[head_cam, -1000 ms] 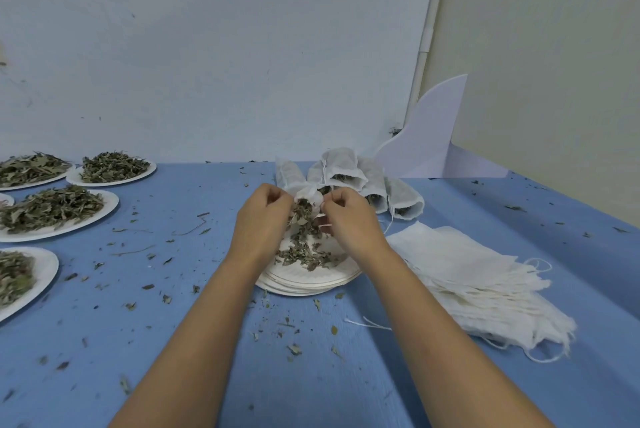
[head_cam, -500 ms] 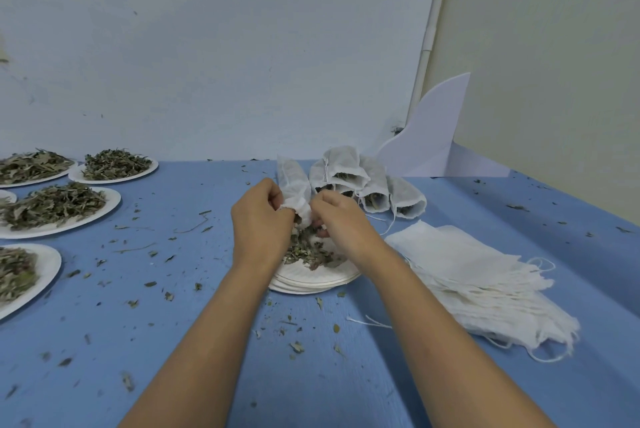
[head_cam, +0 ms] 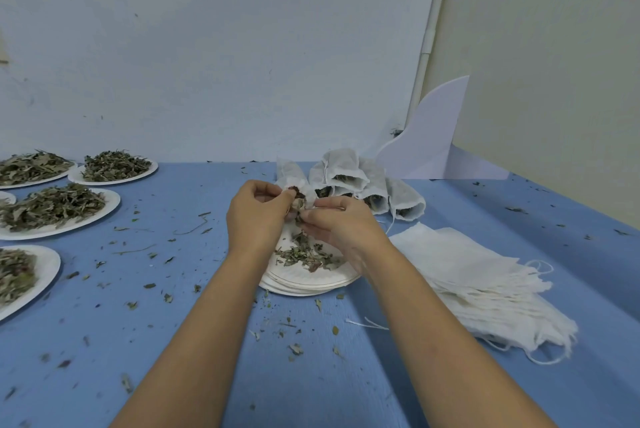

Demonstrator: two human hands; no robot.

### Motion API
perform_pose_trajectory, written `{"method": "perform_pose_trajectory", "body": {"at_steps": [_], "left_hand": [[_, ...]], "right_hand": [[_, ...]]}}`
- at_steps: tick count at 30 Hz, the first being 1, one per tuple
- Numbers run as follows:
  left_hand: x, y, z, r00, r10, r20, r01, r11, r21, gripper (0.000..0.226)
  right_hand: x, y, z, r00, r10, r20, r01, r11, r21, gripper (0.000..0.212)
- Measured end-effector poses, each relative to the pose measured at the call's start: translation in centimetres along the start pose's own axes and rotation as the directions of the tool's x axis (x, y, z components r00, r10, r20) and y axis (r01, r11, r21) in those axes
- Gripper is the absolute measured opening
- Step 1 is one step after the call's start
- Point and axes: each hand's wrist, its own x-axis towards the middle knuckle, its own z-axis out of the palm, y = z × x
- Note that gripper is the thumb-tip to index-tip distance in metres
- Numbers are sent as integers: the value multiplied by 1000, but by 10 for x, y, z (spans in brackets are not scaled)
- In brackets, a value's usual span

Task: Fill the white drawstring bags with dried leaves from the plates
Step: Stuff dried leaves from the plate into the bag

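Note:
My left hand (head_cam: 258, 214) pinches the mouth of a small white drawstring bag (head_cam: 304, 190) held over a stack of white paper plates (head_cam: 304, 284) with a thin scatter of dried leaves (head_cam: 306, 254) on top. My right hand (head_cam: 341, 227) pinches the bag's other side, fingers curled at its opening, where dark leaf bits show. Most of the bag is hidden behind my fingers. Several filled bags (head_cam: 349, 178) lie piled just beyond, and a flat stack of empty bags (head_cam: 478, 275) lies to the right.
Plates heaped with dried leaves stand at the left: one at the back (head_cam: 114, 168), one nearer (head_cam: 55, 211), another at the front left edge (head_cam: 20, 272). Leaf crumbs litter the blue table (head_cam: 173, 341). A white card (head_cam: 429, 140) leans in the back corner.
Both hands have lifted the bag slightly off the plate and drawn closer together at its mouth. Fewer leaves remain on the plate than a second ago.

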Motion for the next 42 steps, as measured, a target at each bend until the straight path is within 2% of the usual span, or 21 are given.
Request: {"method": "perform_pose_trajectory", "body": {"at_steps": [2, 4, 6, 9, 14, 17, 21, 24, 26, 28, 32, 34, 36, 37, 39, 40, 42], "left_hand": [[-1, 0, 0, 1000, 13, 9, -13, 1000, 19, 15], [-3, 1, 1, 999, 47, 20, -48, 998, 49, 14], [-5, 2, 2, 995, 91, 37, -94, 992, 80, 13], [-6, 2, 2, 986, 148, 82, -158, 980, 120, 11], [-6, 4, -2, 959, 109, 263, -146, 981, 125, 12], [-6, 7, -6, 926, 87, 369, -126, 988, 84, 13], [-4, 6, -12, 899, 11, 437, -27, 999, 31, 8], [-2, 0, -11, 926, 31, 375, -76, 992, 105, 6], [-1, -4, -10, 952, 95, 291, -151, 973, 176, 7], [-1, -8, -9, 958, 130, 255, -182, 965, 190, 8], [1, -9, -10, 960, 160, 230, -205, 960, 190, 12], [2, -9, -11, 972, 180, 151, -211, 951, 225, 15], [3, -10, -14, 970, 234, 60, -241, 926, 290, 17], [4, -10, -14, 962, 269, 40, -267, 909, 320, 17], [5, -10, -15, 947, 319, 42, -312, 878, 362, 12], [6, -9, -14, 946, 321, 52, -317, 876, 365, 10], [6, -8, -14, 956, 283, 82, -294, 898, 328, 9]], "right_hand": [[0, 0, 2, 997, -41, -63, 45, 997, 60, 22], [0, 1, 4, 986, -111, -127, 114, 993, 20, 20], [0, 3, 5, 959, -219, -181, 193, 970, -149, 19], [-2, 6, 9, 906, -373, -198, 271, 874, -403, 15], [-1, 12, 6, 826, -529, -192, 310, 713, -629, 7], [0, 14, 1, 832, -526, -175, 284, 675, -681, 11], [0, 11, 2, 909, -359, -213, 211, 835, -508, 10], [-3, 6, 9, 975, -95, -199, 49, 974, -223, 8], [-4, 0, 14, 991, 83, -105, -86, 996, -30, 10], [-5, -6, 18, 984, 178, -5, -177, 978, 113, 15], [-7, -7, 19, 965, 217, 150, -237, 963, 131, 33], [-8, -7, 18, 970, 190, 150, -209, 969, 128, 36], [-9, -9, 20, 988, 128, 86, -137, 984, 114, 24], [-9, -10, 20, 997, 75, 26, -76, 995, 65, 18], [-10, -7, 20, 989, -105, -105, 86, 981, -172, 14], [-9, -5, 19, 964, -220, -150, 161, 930, -330, 12], [-9, -1, 16, 898, -412, -153, 239, 751, -616, 14]]}}
